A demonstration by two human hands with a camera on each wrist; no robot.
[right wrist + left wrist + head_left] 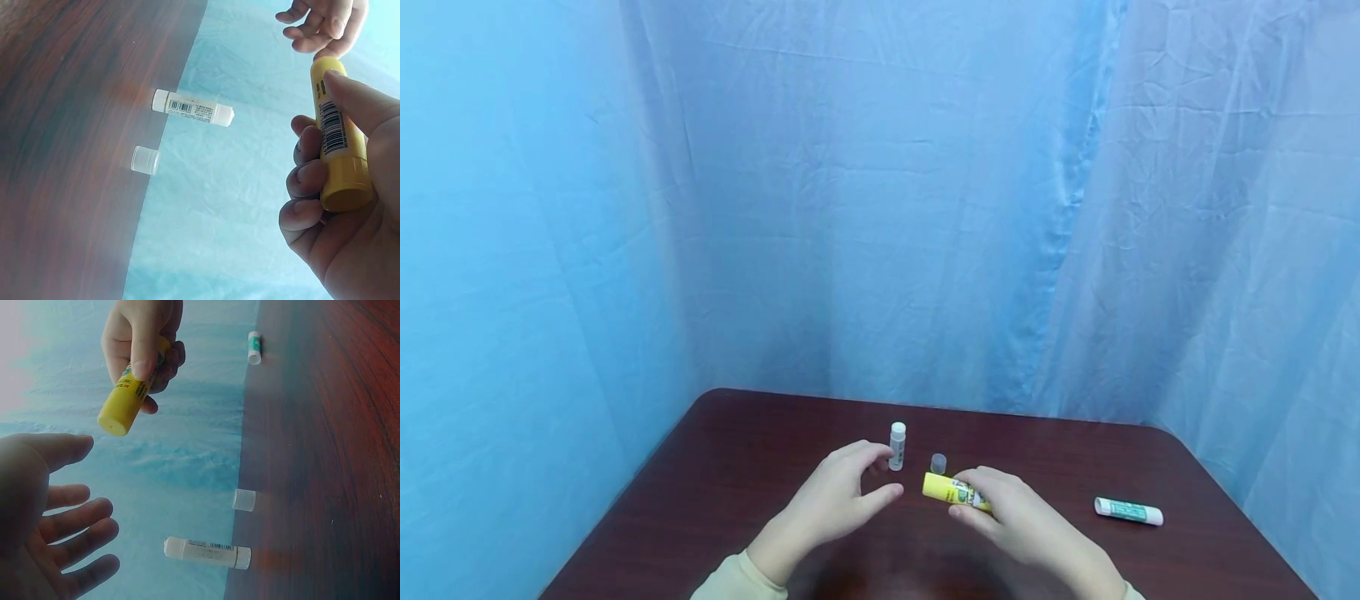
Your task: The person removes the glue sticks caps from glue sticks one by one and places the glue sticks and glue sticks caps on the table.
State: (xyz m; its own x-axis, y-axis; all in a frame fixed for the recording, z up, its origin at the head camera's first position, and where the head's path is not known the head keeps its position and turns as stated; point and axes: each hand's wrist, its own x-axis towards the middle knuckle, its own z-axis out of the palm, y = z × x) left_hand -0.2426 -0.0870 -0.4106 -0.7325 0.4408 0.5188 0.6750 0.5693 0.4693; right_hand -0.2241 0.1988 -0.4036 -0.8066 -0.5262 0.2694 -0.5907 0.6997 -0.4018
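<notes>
My right hand [1011,512] grips a yellow glue stick [340,137] round its barrel, its yellow end pointing left toward the other hand. My left hand [842,492] is held with fingers and thumb spread apart, nothing between them, just left of that yellow end. Behind the left fingertips a white glue stick [897,447] stands upright on the table without its cap; a barcode shows on its side in the right wrist view. A small translucent cap [938,463] sits on the table between it and the yellow glue stick.
A white and green glue stick [1128,511] lies on its side at the right of the dark red-brown table [715,467]. Blue curtains [880,208] hang behind the table and along both sides.
</notes>
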